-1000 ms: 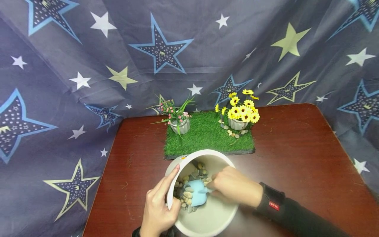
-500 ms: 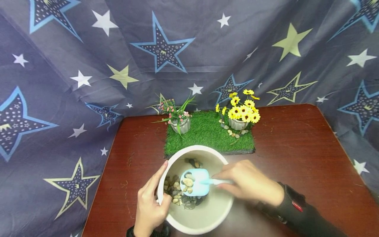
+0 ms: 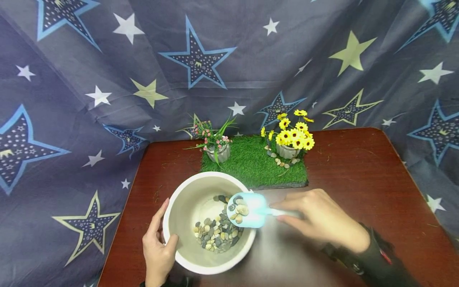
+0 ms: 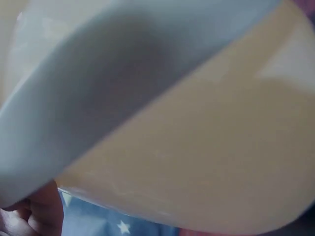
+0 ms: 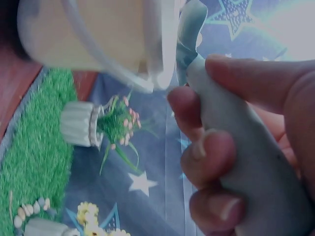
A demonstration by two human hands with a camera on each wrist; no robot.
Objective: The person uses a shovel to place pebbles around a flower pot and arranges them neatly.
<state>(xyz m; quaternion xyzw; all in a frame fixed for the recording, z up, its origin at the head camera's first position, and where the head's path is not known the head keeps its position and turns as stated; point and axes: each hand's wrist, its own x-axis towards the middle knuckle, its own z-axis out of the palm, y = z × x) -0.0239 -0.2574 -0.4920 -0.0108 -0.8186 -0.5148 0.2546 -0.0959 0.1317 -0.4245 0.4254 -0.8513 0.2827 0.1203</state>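
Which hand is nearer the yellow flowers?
Right. The right hand, gripping the scoop, is in front of the yellow flowers; the left hand, farther left, grips the bucket.

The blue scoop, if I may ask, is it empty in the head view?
No, the blue scoop, held in the right hand, carries several stones.

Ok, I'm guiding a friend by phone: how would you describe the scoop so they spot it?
On the brown table, find the off-white bucket in front of the green mat. In the head view, the right hand grips the scoop, which overlaps the bucket's right rim. A few pebbles lie on it, and its pale blue colour sets it apart from the bucket.
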